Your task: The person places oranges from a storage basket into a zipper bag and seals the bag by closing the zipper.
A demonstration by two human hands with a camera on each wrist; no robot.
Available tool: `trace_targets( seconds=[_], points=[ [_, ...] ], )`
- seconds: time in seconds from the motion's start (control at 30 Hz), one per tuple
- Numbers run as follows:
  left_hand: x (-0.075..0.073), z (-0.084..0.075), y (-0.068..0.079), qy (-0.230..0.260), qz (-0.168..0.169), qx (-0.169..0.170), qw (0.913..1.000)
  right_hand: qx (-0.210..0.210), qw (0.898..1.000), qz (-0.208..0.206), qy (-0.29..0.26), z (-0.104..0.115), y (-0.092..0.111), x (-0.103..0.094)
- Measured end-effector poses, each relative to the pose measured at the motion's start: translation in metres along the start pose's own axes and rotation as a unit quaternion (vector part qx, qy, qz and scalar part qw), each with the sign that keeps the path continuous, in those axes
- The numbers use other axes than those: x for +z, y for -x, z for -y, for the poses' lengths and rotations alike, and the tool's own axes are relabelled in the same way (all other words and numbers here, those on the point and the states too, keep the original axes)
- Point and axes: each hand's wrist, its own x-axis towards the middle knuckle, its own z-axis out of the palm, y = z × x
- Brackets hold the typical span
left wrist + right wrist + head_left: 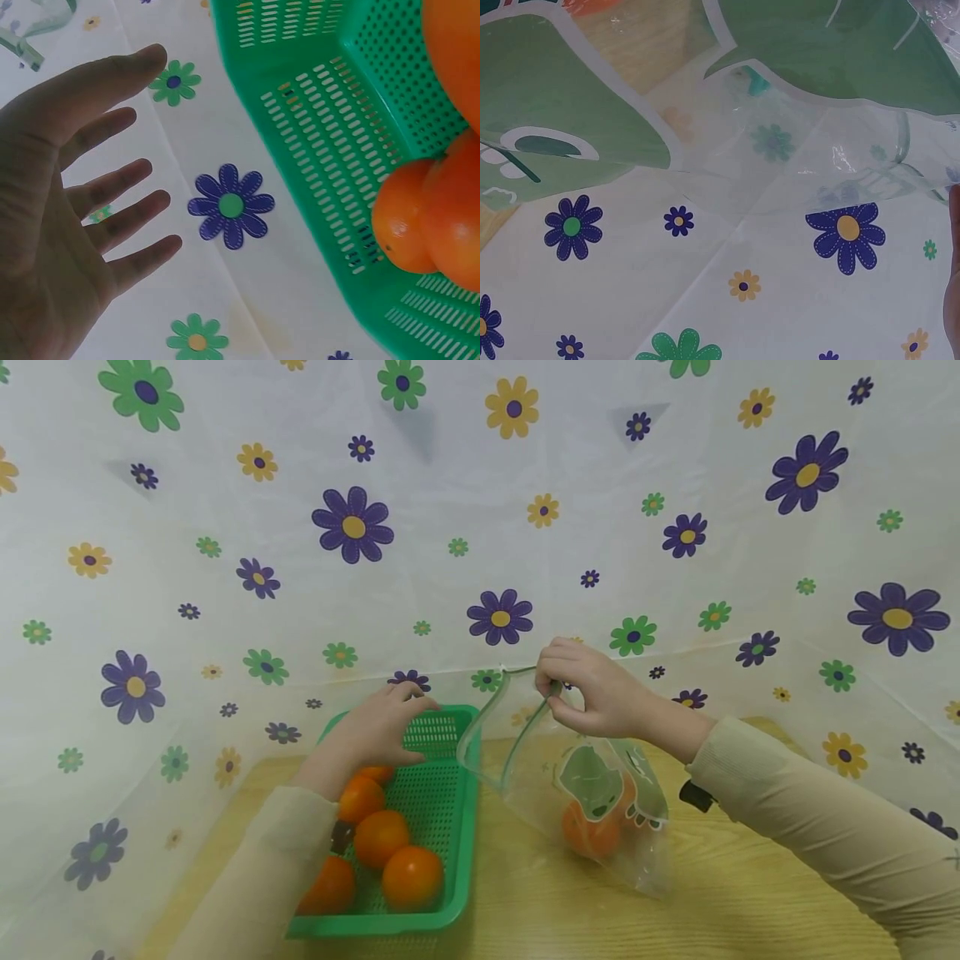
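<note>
My right hand [592, 689] pinches the rim of a clear zip bag [536, 777] with green printed shapes, holding its mouth apart toward the left. Orange fruit [592, 828] shows through the plastic at the bag's bottom, which rests on the table. Above the far part of a green basket [467, 827] is my left hand [382, 727], fingers spread and relaxed, holding nothing. Several oranges [381, 839] lie along the basket's left and near side. In the left wrist view the left hand [82, 180] appears beside the basket, apart from the fruit.
A light wooden table [720, 877] carries the basket and bag. Behind and at the sides hangs a white sheet [420, 510] printed with flowers. A small black object [696, 796] shows under the right wrist.
</note>
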Motion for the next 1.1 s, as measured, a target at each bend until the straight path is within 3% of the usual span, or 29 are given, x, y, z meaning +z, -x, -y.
trace_targets(
  seconds=[0.4,0.77,1.1],
  points=[
    [0.014,0.024,0.007,0.013,0.012,-0.041,0.9990,0.004,1.000,0.003,-0.002,0.000,0.000,0.000],
    [0.025,0.046,0.016,0.058,0.022,-0.060,0.9963,0.005,1.000,0.003,-0.002,0.000,0.000,0.000],
    [0.038,0.062,0.022,0.054,0.070,-0.100,0.9911,0.006,1.000,0.006,-0.001,-0.001,0.003,0.002]
  ],
)
